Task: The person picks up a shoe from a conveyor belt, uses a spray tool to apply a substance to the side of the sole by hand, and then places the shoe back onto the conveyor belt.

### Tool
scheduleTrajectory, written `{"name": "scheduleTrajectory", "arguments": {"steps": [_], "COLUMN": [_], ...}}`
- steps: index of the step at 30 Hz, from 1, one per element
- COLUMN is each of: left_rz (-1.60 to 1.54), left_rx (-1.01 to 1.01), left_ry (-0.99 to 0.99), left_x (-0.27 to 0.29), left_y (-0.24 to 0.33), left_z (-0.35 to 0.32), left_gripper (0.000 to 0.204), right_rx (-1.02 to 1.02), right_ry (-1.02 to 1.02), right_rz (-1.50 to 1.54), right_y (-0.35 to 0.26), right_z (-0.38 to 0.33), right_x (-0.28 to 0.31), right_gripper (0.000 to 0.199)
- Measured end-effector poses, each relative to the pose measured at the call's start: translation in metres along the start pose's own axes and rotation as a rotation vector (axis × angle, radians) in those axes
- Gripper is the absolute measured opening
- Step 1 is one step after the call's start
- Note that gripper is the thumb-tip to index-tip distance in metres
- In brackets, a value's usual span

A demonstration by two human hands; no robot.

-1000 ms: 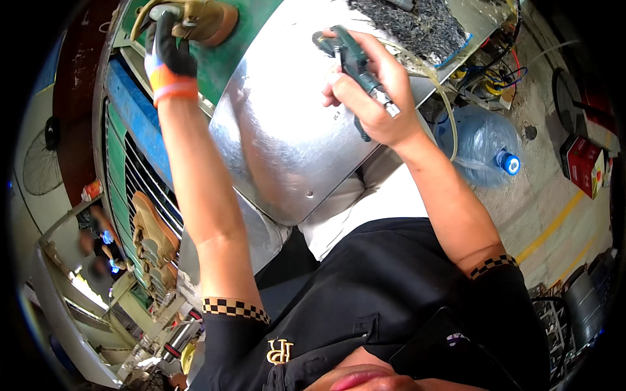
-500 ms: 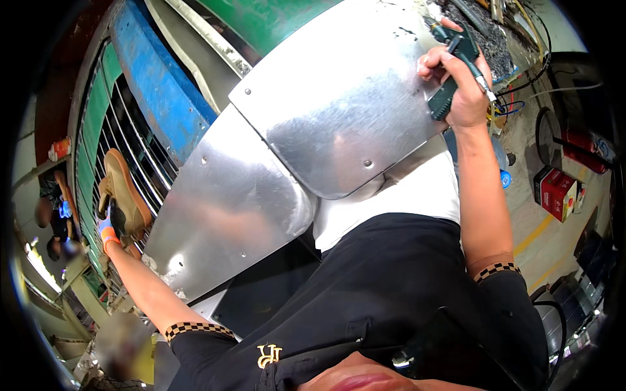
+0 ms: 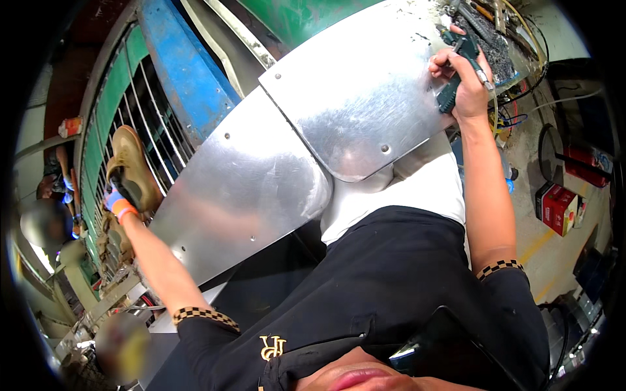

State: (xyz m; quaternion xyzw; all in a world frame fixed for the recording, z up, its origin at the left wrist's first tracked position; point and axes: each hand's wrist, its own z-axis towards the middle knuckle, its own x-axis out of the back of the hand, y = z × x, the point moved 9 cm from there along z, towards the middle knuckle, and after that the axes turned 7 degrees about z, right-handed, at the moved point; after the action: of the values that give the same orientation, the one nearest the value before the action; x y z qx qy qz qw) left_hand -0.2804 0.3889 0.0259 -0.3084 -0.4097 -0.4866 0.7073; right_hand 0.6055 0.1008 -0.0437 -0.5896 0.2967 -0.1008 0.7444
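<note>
At the far left, my left hand (image 3: 118,199), in a purple and orange glove, grips the dark opening of a tan shoe (image 3: 138,166). The shoe stands against a rack of thin metal bars (image 3: 144,101), its toe pointing away from me. My bare right hand (image 3: 471,88) is at the far right corner of the metal-covered bench (image 3: 352,98). Its fingers are wrapped round a dark green, gun-shaped hand tool (image 3: 448,95) with a silvery fitting at one end.
A blue panel (image 3: 186,58) and a green surface (image 3: 293,19) border the bench. Loose tools (image 3: 475,21) lie on a dark gritty patch beyond my right hand. Hoses and cables (image 3: 512,117) hang at the right, above a red box (image 3: 555,207) on the floor. Other people work at the far left.
The view has shifted, so the bench and rack appear further right. My left hand stays on the shoe, and my right hand keeps hold of the green tool.
</note>
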Motion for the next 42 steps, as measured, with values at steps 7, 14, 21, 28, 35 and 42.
{"name": "scheduleTrajectory", "arguments": {"steps": [7,14,21,28,35,42], "left_rz": [-1.124,-0.657,-0.413,-0.233,-0.156,-0.942], "left_rx": [-0.051,-0.738,-0.892,-1.152,-1.317,-0.436], "left_ry": [-0.272,-0.396,-0.638,-0.248,-0.179,0.196], "left_x": [0.095,0.214,0.277,0.320,0.272,0.357], "left_y": [0.108,0.233,0.305,0.392,0.419,0.305], "left_z": [-0.193,-0.333,-0.366,-0.390,-0.392,-0.293], "left_gripper": [0.037,0.015,0.052,0.084,0.064,0.053], "right_rx": [0.047,0.061,0.077,0.058,0.074,0.059], "right_ry": [-0.063,-0.071,-0.113,-0.114,-0.095,-0.047], "right_rz": [0.038,0.092,0.147,0.144,0.153,0.187], "right_y": [-0.003,-0.006,-0.007,-0.009,-0.003,-0.005], "right_z": [-0.006,-0.009,-0.012,-0.015,-0.013,-0.014], "right_x": [-0.002,-0.001,0.003,0.005,0.011,0.020], "right_gripper": [0.046,0.044,0.043,0.044,0.042,0.046]}}
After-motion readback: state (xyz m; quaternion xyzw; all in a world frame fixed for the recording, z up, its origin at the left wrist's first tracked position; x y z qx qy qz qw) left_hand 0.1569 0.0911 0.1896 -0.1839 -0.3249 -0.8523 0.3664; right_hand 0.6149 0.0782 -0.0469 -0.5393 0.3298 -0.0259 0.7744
